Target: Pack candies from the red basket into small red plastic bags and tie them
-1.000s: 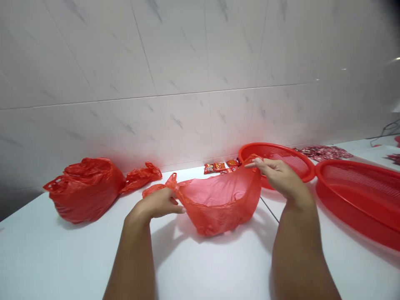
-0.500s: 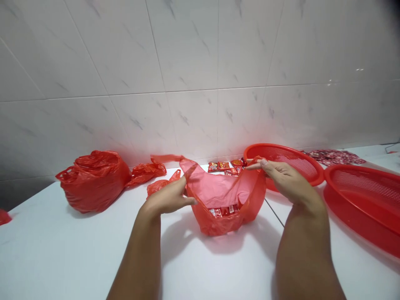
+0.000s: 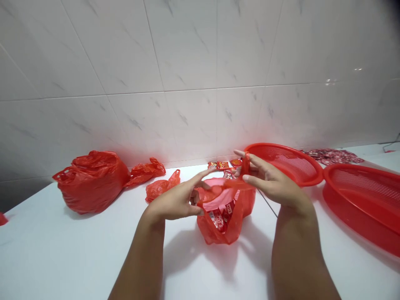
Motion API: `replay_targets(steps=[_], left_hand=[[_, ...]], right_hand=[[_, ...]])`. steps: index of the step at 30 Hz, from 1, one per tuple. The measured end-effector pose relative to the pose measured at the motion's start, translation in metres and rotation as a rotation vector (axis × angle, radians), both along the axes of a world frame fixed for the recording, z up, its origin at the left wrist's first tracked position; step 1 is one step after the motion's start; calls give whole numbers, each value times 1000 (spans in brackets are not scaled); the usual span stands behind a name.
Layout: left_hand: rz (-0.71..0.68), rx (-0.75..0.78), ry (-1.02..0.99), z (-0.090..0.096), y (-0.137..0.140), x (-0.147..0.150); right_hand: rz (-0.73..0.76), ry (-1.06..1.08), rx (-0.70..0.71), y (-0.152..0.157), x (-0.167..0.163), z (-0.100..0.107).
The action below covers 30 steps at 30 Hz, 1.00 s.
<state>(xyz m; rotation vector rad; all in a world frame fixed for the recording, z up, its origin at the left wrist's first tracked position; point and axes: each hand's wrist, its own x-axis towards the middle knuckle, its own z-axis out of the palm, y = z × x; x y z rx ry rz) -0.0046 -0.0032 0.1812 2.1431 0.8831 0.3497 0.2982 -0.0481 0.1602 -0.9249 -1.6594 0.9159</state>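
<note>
A thin red plastic bag (image 3: 211, 233) stands on the white table in front of me, its mouth partly gathered. Small red wrapped packets (image 3: 219, 220) show inside it. My left hand (image 3: 178, 199) pinches the bag's left edge, thumb below and fingers curled at the rim. On the other side, my right hand (image 3: 270, 177) has the bag's handle gathered upright between thumb and fingers, the index finger stretched out. Just behind the bag, several small snack packets (image 3: 223, 165) lie against the wall, partly covered by the right hand.
Left on the table (image 3: 103, 250) sits a bulging red bag (image 3: 92, 183), with two smaller red bags (image 3: 143, 173) beside it. Two red plastic baskets (image 3: 320, 177) stand to the right. Behind them lies a patterned red pile (image 3: 333, 156). A tiled wall (image 3: 190, 121) closes the back.
Both hands have come closer together, narrowing the bag's mouth. The left handle, earlier sticking out to the left, is drawn in toward the right. More of the packets inside shows.
</note>
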Motion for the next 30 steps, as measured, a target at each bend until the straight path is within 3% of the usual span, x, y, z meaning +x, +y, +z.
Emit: replay_targets(steps=[5, 10, 14, 20, 26, 30], left_hand=[[19, 146, 7, 6, -1, 4], [218, 207, -255, 15, -3, 4], [360, 162, -320, 16, -10, 11], [379, 346, -348, 19, -37, 33], [383, 198, -320, 22, -47, 29], [228, 241, -360, 18, -37, 15]], right_hand=[[31, -85, -4, -2, -6, 1], [60, -173, -53, -5, -15, 6], [39, -302, -149, -8, -37, 15], [65, -420, -122, -13, -86, 28], [182, -297, -217, -11, -99, 28], [144, -265, -281, -4, -95, 21]])
